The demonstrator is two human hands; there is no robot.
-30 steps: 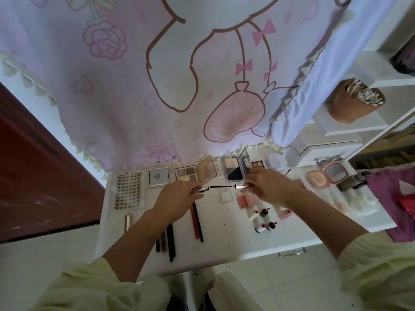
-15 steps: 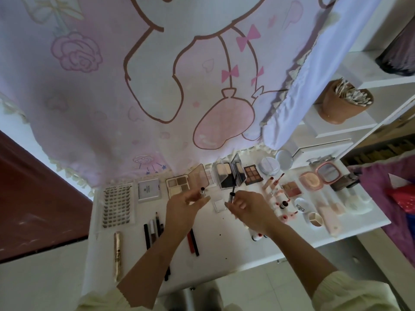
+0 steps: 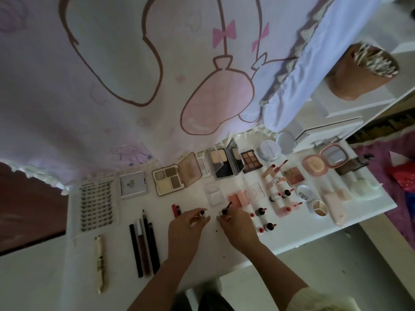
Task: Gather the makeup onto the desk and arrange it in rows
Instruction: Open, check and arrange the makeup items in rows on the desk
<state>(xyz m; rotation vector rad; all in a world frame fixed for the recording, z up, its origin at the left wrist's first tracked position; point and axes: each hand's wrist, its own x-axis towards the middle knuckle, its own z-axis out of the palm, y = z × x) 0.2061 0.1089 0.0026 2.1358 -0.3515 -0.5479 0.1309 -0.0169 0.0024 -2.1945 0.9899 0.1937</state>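
Both hands now low over the desk (image 3: 292, 239) front-centre. 1 s ago they were up by the palette row with a thin wand stretched horizontally between them; 0.5 s ago they'd pulled apart, each w/ one half.

Now: left hand (image 3: 187, 227) pinches a small dark tube (image 3: 202, 213), open end up. Right hand (image 3: 238, 227) pinches the applicator cap (image 3: 224, 211), thin wand (image 3: 228, 204) sticking up and away. Halves near each other, not joined. So product is still open, prob a liner or mascara, too small to tell.

Meaning for task: item was opened rather than placed, so it's not in a row yet. Guess next step = recap, then lay it down.

Layout as it stands:
- back row: lash tray (image 3: 95, 205), white compact (image 3: 133, 184), eyeshadow quad (image 3: 170, 182) lid open, more palettes to the right up to pink round compact (image 3: 313, 164)
- front left: dark pencils (image 3: 143, 245) lying parallel, cream tube (image 3: 100, 263) apart to their left
- red pencil (image 3: 174, 209) partly hidden by left hand
- right of hands: small bottles (image 3: 261, 211) in loose rows, pink blush pan (image 3: 239, 197) just behind right hand

Likely slot for the tube: w/ the pencils, gap between them and left hand. Risk: wet wand tip touching desk or blush pan while uncapped.
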